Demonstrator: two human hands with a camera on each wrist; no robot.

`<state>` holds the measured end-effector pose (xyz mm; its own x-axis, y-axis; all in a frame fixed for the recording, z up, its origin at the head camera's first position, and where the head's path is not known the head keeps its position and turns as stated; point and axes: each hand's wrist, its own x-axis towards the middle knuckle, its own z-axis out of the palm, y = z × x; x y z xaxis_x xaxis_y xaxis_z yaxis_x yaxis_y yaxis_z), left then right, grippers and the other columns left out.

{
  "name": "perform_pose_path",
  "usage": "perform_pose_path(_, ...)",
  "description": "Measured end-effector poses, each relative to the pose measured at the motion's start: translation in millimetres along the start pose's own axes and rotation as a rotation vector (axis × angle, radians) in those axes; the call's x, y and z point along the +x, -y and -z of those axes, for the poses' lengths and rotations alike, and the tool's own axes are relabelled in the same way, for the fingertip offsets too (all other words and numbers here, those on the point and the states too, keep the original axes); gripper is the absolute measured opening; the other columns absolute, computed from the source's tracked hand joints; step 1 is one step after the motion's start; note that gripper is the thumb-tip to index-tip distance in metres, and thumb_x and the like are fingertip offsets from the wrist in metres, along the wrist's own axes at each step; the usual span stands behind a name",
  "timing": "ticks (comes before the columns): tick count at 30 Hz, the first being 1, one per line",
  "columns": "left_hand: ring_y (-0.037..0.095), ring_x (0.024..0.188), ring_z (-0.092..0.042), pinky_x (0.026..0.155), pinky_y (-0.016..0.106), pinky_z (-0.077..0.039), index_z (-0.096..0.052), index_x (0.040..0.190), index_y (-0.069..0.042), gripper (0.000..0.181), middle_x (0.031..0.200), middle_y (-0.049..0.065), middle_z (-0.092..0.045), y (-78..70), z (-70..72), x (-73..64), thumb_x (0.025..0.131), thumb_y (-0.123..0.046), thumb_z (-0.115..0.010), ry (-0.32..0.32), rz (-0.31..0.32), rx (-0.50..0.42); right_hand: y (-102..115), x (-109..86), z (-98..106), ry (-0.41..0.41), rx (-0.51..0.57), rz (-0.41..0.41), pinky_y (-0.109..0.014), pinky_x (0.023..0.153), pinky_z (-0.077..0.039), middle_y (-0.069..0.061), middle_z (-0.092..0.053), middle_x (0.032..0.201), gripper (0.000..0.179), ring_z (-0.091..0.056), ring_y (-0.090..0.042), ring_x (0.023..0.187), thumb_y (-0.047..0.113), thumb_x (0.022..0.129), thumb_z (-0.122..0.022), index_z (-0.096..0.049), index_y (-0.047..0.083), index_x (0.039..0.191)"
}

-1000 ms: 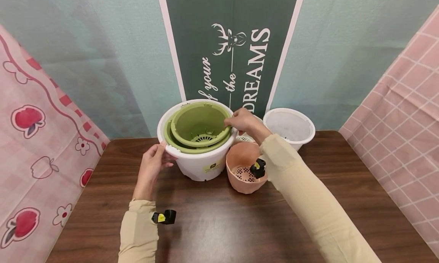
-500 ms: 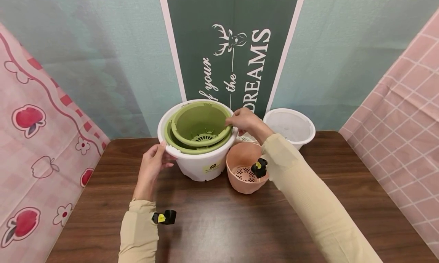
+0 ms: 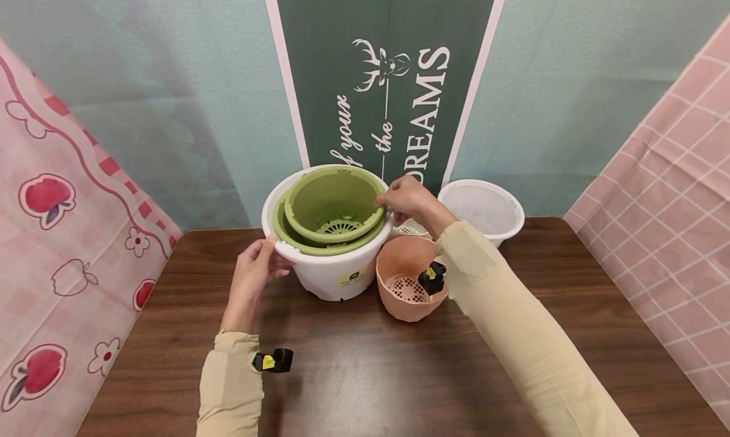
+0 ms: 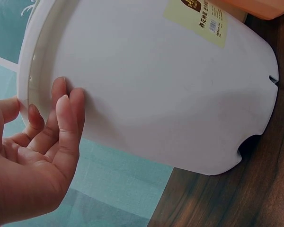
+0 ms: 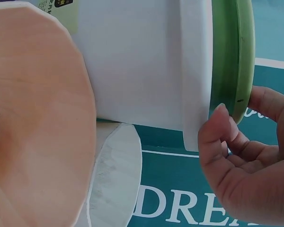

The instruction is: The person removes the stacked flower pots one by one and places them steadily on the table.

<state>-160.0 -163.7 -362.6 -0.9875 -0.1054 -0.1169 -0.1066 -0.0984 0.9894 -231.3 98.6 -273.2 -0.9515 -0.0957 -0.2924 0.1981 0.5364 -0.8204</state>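
Observation:
A large white flowerpot (image 3: 327, 278) with a yellow label stands upright at the back of the table. Nested in it are a green pot (image 3: 279, 228) and, tilted inside that one, a smaller green pot (image 3: 331, 193) with a slotted bottom. My left hand (image 3: 255, 266) pinches the white pot's rim (image 4: 24, 80) between thumb and index finger, the other fingers below it. At the far right of the stack, my right hand (image 3: 407, 199) grips the smaller green pot's rim (image 5: 245, 52) between thumb and fingers, beside the white rim.
Touching or very near the white pot's right side is a peach faceted pot (image 3: 393, 256) with a perforated bottom. A pale pot (image 3: 406, 231) is partly hidden behind it. Another white pot (image 3: 485, 202) stands at the back right. Curtains surround the wooden table (image 3: 353, 380).

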Motion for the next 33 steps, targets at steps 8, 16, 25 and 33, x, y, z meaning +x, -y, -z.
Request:
perform_pose_path(8,0.009,0.065,-0.063,0.062,0.024,-0.054,-0.049,0.089,-0.002,0.029,0.066,-0.002,-0.063,-0.8,-0.8,0.4,0.096,-0.03,-0.047,0.001,0.003,-0.003,-0.2,1.0,1.2,0.024,0.009,0.006,-0.025,0.049,-0.051,-0.001,-0.042,0.053,0.016,-0.044,-0.01,0.039,0.008,0.084,-0.058,-0.049,0.002,0.072)
perform_pose_path(16,0.008,0.066,-0.063,0.064,0.023,-0.054,-0.05,0.093,-0.003,0.03,0.068,-0.003,-0.062,-2.3,-0.4,1.3,0.096,-0.033,-0.046,0.003,0.014,0.014,-1.1,2.8,3.9,0.07,0.06,0.017,-0.031,0.055,-0.055,-0.003,-0.045,0.055,0.019,-0.053,-0.015,0.042,0.008,0.087,-0.055,-0.048,0.0,0.072)
perform_pose_path(25,0.008,0.065,-0.063,0.064,0.024,-0.054,-0.049,0.091,-0.001,0.03,0.066,-0.003,-0.062,-0.1,-0.5,2.4,0.096,-0.03,-0.046,0.006,0.002,0.001,-0.8,0.7,4.2,0.096,0.162,0.02,-0.03,0.055,-0.055,-0.008,-0.049,0.06,0.015,-0.055,-0.016,0.045,0.006,0.09,-0.052,-0.049,-0.003,0.079)
perform_pose_path(33,0.008,0.065,-0.063,0.063,0.024,-0.054,-0.049,0.089,-0.003,0.029,0.065,-0.004,-0.062,-2.7,-1.3,0.1,0.096,-0.03,-0.045,0.012,-0.005,-0.005,-3.1,1.3,6.3,0.098,0.183,0.052,-0.024,0.054,-0.052,-0.006,-0.054,0.062,0.011,-0.055,-0.013,0.052,0.006,0.091,-0.052,-0.05,-0.003,0.085)
